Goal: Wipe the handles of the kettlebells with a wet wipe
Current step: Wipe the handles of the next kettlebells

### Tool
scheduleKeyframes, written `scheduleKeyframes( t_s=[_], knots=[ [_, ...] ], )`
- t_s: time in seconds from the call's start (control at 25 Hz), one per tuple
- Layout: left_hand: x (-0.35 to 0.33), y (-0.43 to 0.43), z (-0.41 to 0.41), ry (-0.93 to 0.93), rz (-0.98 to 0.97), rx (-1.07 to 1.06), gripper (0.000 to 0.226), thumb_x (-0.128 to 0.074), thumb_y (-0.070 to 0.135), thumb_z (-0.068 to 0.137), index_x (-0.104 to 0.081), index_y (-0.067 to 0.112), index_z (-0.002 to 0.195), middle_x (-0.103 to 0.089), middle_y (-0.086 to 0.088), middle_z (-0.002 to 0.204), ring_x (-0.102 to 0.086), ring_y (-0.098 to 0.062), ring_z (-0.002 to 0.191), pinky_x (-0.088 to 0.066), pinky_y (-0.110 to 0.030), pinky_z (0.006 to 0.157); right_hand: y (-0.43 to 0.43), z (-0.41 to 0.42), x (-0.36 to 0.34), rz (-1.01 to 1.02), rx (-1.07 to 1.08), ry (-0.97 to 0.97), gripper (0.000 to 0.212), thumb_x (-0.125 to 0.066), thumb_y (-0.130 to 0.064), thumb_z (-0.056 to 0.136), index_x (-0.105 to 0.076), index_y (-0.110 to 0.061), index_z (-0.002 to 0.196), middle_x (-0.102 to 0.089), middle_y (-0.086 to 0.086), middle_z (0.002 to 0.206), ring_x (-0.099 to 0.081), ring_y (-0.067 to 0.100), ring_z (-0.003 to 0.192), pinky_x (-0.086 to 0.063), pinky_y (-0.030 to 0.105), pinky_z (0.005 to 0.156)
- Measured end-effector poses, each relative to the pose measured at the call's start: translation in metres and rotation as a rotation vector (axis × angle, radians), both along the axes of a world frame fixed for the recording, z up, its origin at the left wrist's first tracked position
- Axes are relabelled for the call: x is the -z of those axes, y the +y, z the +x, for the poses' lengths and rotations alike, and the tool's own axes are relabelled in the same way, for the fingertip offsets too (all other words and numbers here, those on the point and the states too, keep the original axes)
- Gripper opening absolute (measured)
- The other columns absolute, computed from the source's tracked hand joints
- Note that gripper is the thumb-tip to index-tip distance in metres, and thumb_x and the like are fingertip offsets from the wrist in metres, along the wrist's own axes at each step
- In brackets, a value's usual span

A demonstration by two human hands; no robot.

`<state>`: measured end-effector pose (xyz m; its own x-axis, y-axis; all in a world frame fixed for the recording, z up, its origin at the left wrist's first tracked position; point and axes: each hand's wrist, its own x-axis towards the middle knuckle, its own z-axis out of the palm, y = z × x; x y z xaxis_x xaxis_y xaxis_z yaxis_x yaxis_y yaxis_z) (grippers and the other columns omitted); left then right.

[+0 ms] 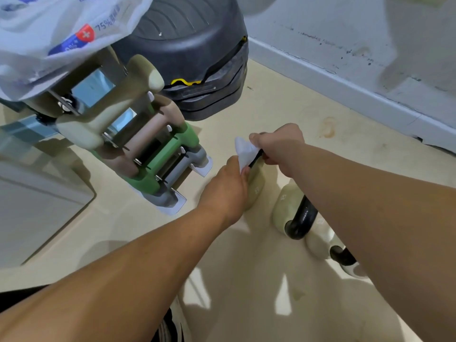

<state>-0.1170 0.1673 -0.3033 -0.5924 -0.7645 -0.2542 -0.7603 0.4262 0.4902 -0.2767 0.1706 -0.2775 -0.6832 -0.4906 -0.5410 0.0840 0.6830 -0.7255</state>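
Far kettlebell [256, 187] stands on the floor [271, 107]. Its black handle [257, 156] runs from lower left to upper right between the two hands. The right grip [278, 144] is curled round the handle's far end. The left grip [227, 186], just beside it on the near end, pinches the wipe [244, 150] and appears to press it onto the bar, which is largely hidden. Both forearms reach forward, wrists dropped. Judgement: the stroke should follow that axis, led by the left.

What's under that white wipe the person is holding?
A black handle of a pale kettlebell pokes out beneath the wipe. The left hand pinches the wipe; the right hand covers the handle's far part.
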Motion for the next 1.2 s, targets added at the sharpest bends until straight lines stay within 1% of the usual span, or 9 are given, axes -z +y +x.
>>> scheduleKeyframes(
  t_s=[0.16, 0.24, 0.36, 0.44, 0.64, 0.76, 0.88, 0.96, 1.2],
  knots=[
    [0.001, 0.021, 0.032, 0.06, 0.065, -0.008, 0.032, -0.029, 0.039, 0.105, -0.037, 0.024, 0.132, -0.059, -0.001, 0.115, -0.061, -0.031, 0.09, -0.052, -0.047, 0.077, 0.012, -0.007, -0.009, 0.029, -0.195, 0.119, 0.045, -0.065, -0.045, 0.089, -0.068, -0.001, 0.083, -0.069, 0.014, 0.081, -0.071, 0.033, 0.077, -0.062, 0.044, 0.075],
    [-0.008, 0.031, 0.045, -0.25, 0.096, 0.023, 0.032, -0.031, 0.034, 0.105, -0.041, 0.018, 0.131, -0.062, -0.004, 0.113, -0.063, -0.031, 0.093, -0.054, -0.045, 0.084, 0.027, -0.013, -0.02, 0.054, -0.263, 0.286, 0.044, -0.055, -0.041, 0.096, -0.059, -0.008, 0.069, -0.06, 0.009, 0.068, -0.061, 0.032, 0.066, -0.051, 0.034, 0.06],
    [-0.041, 0.044, 0.03, -0.713, 0.308, 0.216, 0.031, -0.038, 0.019, 0.099, -0.057, 0.0, 0.115, -0.066, -0.013, 0.096, -0.068, -0.034, 0.08, -0.059, -0.042, 0.082, 0.058, -0.023, -0.03, 0.081, -0.234, 0.485, 0.032, -0.048, -0.034, 0.096, -0.066, -0.009, 0.086, -0.066, 0.009, 0.082, -0.063, 0.032, 0.076, -0.049, 0.033, 0.067],
    [-0.054, 0.054, 0.009, -0.465, 0.473, 0.199, 0.039, -0.039, 0.029, 0.103, -0.063, -0.001, 0.11, -0.07, -0.017, 0.103, -0.07, -0.035, 0.09, -0.057, -0.035, 0.079, 0.085, -0.033, -0.032, 0.118, -0.175, 0.546, 0.03, -0.048, -0.031, 0.095, -0.068, -0.009, 0.092, -0.067, 0.01, 0.087, -0.062, 0.032, 0.081, -0.046, 0.032, 0.068],
    [-0.067, 0.059, -0.06, -0.051, 0.186, 0.142, 0.05, -0.029, 0.043, 0.105, -0.059, 0.009, 0.127, -0.054, -0.016, 0.133, -0.052, -0.033, 0.122, -0.041, -0.037, 0.102, 0.145, -0.054, -0.022, 0.017, 0.067, 0.177, 0.037, -0.057, -0.038, 0.094, -0.067, -0.006, 0.079, -0.067, 0.011, 0.077, -0.06, 0.026, 0.061, -0.048, 0.028, 0.058],
    [-0.049, 0.075, -0.083, -0.019, 0.001, 0.207, 0.036, -0.035, 0.03, 0.102, -0.051, 0.012, 0.129, -0.051, -0.012, 0.112, -0.052, -0.032, 0.104, -0.043, -0.04, 0.087, 0.161, -0.059, -0.015, -0.059, 0.137, -0.046, 0.037, -0.065, -0.039, 0.092, -0.069, -0.004, 0.084, -0.073, 0.016, 0.084, -0.068, 0.027, 0.067, -0.065, 0.04, 0.072],
    [-0.034, 0.102, -0.087, 0.175, 0.297, 0.159, 0.044, -0.046, 0.046, 0.093, -0.042, 0.024, 0.13, -0.06, -0.007, 0.1, -0.062, -0.027, 0.081, -0.056, -0.046, 0.068, 0.161, -0.067, -0.012, -0.107, 0.133, -0.1, 0.037, -0.069, -0.036, 0.091, -0.07, 0.001, 0.087, -0.071, 0.02, 0.082, -0.068, 0.029, 0.066, -0.065, 0.043, 0.073],
    [-0.034, 0.12, -0.09, 0.336, 0.345, -0.073, 0.038, -0.031, 0.052, 0.101, -0.052, 0.025, 0.118, -0.065, -0.001, 0.099, -0.065, -0.023, 0.089, -0.055, -0.046, 0.077, 0.152, -0.072, -0.015, -0.148, 0.163, -0.135, 0.025, -0.069, -0.026, 0.092, -0.066, -0.004, 0.081, -0.065, 0.022, 0.076, -0.063, 0.03, 0.062, -0.064, 0.047, 0.072],
    [-0.026, 0.11, -0.111, 0.036, 0.078, 0.104, 0.054, -0.033, 0.027, 0.106, -0.021, 0.011, 0.156, -0.065, -0.015, 0.113, -0.066, -0.036, 0.097, -0.054, -0.043, 0.084, 0.127, -0.094, -0.02, 0.058, -0.219, 0.065, 0.02, -0.063, -0.019, 0.086, -0.066, -0.001, 0.078, -0.067, 0.016, 0.079, -0.065, 0.029, 0.068, -0.062, 0.04, 0.071]
  ],
)
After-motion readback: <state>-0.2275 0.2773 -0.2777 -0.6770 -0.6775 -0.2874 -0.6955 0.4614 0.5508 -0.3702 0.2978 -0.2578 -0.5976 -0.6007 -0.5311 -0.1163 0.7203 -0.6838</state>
